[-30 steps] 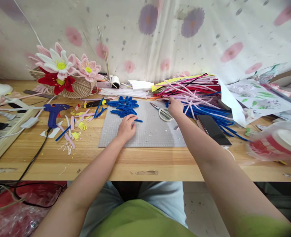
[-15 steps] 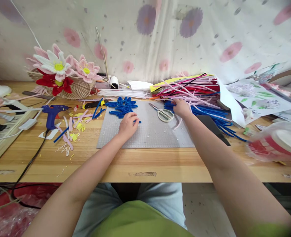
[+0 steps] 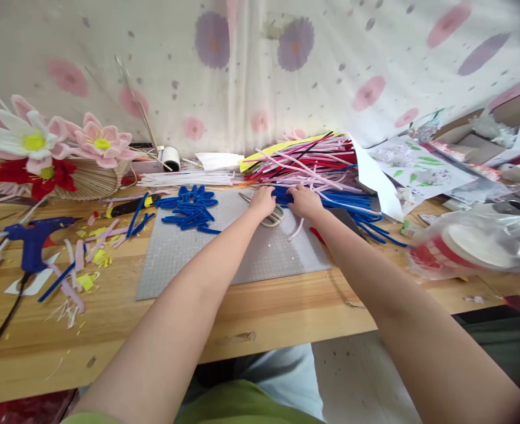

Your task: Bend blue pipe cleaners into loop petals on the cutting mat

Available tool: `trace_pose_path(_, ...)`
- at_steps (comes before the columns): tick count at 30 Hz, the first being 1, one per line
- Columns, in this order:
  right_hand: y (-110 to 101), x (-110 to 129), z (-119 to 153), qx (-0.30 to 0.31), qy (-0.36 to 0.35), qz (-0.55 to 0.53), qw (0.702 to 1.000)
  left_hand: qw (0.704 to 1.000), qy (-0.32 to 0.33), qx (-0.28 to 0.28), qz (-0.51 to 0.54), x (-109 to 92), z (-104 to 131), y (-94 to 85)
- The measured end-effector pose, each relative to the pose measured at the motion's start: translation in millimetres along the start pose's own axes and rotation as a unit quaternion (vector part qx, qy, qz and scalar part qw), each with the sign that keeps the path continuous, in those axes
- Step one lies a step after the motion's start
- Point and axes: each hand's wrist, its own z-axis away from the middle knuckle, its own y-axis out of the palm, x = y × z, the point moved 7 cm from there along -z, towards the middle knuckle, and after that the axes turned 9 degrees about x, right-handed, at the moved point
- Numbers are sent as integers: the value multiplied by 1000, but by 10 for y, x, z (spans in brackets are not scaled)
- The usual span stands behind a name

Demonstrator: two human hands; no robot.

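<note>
My left hand (image 3: 263, 202) is at the left end of the long blue stems (image 3: 348, 201), above the scissors (image 3: 274, 217), its fingers bent round something I cannot make out. Close by on the right, my right hand (image 3: 304, 201) rests on the same blue bundle, fingers curled down and partly hidden. Shaped blue pieces (image 3: 191, 207) lie in a pile on the grey cutting mat (image 3: 260, 256), left of both hands. One pale pink stem (image 3: 295, 229) hangs down onto the mat between my right hand and the scissors.
A blue glue gun (image 3: 34, 238) and coloured scraps (image 3: 87, 281) lie at the left. Fuzzy flowers (image 3: 34, 141) stand behind them. Pink and red stems (image 3: 308, 159) are heaped at the back. A plastic-wrapped tub (image 3: 467, 244) and printed sheets (image 3: 419, 168) are at the right.
My left hand has moved right, from beside the shaped blue pieces to the long blue stems. My right hand stays at the bundle. The view has turned to the right.
</note>
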Motion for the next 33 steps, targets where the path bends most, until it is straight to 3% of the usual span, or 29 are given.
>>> trace_pose_path(4,6,-37,-30,-8,0,7,1000,999,-11,24,-46,51,-148,88)
trace_pose_path(9,58,-151,-79,-4,19,20,1000,996,40,8,-80,-13,-96,10)
trace_pose_path(12,79,-216,-123,2,27,21,999,997,24,-3,-80,96,-59,-129)
trace_pose_path(17,85,-278,-175,16,35,10,999,996,4,-19,-85,439,94,-474)
trace_pose_path(22,89,-278,-162,15,31,7,999,992,15,-78,-94,874,519,-1022)
trace_pose_path(28,72,-254,-125,-1,39,-2,999,975,-26,-219,5,1615,1327,-1775)
trace_pose_path(30,42,-225,-112,1,53,-13,999,968,-38,-248,28,1757,1595,-1876)
trace_pose_path(33,-93,-67,-55,-21,53,-41,998,959,-48,-277,47,1828,1924,-1865)
